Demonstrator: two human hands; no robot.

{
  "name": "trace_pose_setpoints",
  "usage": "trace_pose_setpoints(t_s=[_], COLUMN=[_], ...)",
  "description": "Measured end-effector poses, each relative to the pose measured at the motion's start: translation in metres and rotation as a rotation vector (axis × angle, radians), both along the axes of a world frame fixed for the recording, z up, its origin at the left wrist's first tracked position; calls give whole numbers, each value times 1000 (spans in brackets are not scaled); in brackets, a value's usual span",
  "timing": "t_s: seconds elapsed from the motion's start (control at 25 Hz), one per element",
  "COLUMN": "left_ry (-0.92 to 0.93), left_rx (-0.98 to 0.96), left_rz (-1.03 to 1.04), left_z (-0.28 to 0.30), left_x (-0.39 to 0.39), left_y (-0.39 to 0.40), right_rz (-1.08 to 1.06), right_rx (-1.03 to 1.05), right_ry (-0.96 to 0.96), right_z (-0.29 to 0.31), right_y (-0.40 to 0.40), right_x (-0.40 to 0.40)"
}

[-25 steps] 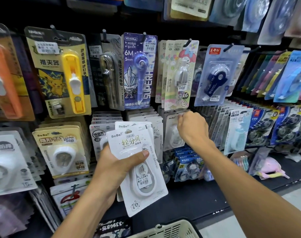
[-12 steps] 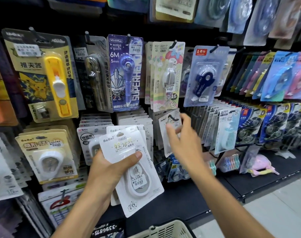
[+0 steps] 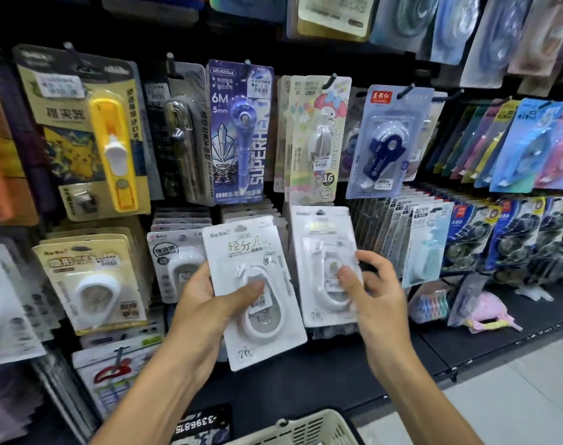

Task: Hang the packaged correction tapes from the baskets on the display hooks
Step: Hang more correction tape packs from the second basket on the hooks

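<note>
Head view: glossy rectangular blister packs.

I have one white tape pack in my left hand, one hanging pack by my right hand, and one basket.

held correction tape pack: white card, white dispenser | hanging pack beside it: white | clip pusher pack: yellow | superhero pack: purple-blue | basket: cream
</note>
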State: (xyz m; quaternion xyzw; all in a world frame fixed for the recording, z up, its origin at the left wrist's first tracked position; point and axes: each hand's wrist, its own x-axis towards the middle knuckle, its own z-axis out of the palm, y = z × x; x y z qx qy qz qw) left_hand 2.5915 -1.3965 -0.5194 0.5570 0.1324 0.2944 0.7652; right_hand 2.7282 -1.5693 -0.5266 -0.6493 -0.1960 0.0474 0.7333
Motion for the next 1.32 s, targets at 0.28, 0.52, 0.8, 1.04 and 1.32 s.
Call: trace_pose_setpoints(t_s=[0.28, 0.52, 0.8, 1.04, 1.32], left_ry=[-12, 19, 331, 656, 535], left_rx=[8, 14, 654, 1215, 1166], left_rz=[116, 93, 172, 236, 337], left_z=[4, 9, 8, -9, -27], left_x=[1, 8, 7, 1, -4], left_y=[4, -9, -11, 8, 1], right_rz=[-198, 75, 288, -73, 101], right_rx=[-191, -255, 102, -22, -152], right_ry=[-112, -8, 51, 105, 196], right_z=[-13, -12, -11, -19, -29], right_y=[-18, -3, 15, -29, -5], right_x=[25, 2, -14, 26, 34])
